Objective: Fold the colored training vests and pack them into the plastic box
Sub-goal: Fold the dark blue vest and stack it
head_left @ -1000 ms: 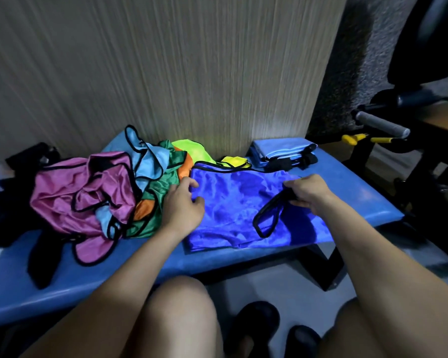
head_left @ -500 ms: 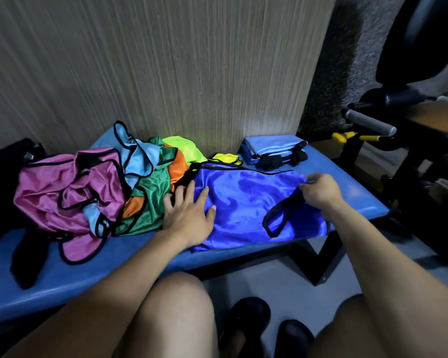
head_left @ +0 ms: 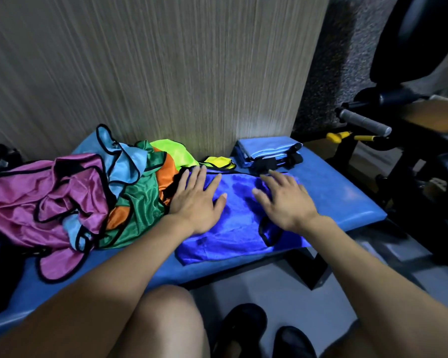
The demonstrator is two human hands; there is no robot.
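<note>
A royal blue vest [head_left: 239, 228] with black trim lies spread flat on the blue padded bench [head_left: 347, 200]. My left hand [head_left: 197, 202] rests palm down on its left part, fingers spread. My right hand [head_left: 285, 200] lies flat on its right part, fingers apart, holding nothing. To the left sits a loose heap of vests: magenta [head_left: 44, 200], light blue [head_left: 124, 161], green [head_left: 140, 202], orange [head_left: 167, 174] and neon yellow [head_left: 173, 153]. A folded light blue vest [head_left: 267, 149] lies at the back right of the bench. No plastic box is in view.
A wood-grain wall panel [head_left: 166, 68] stands right behind the bench. Dark cloth [head_left: 0, 275] hangs over the bench's left end. Gym equipment with a grey handle [head_left: 362, 122] and black frame stands to the right. My knees and black shoes [head_left: 243, 329] are below the bench edge.
My right hand let go of the vest's black strap and moved left to lie flat on the fabric. My left hand slid further onto the vest. The vest is now narrower, folded over.
</note>
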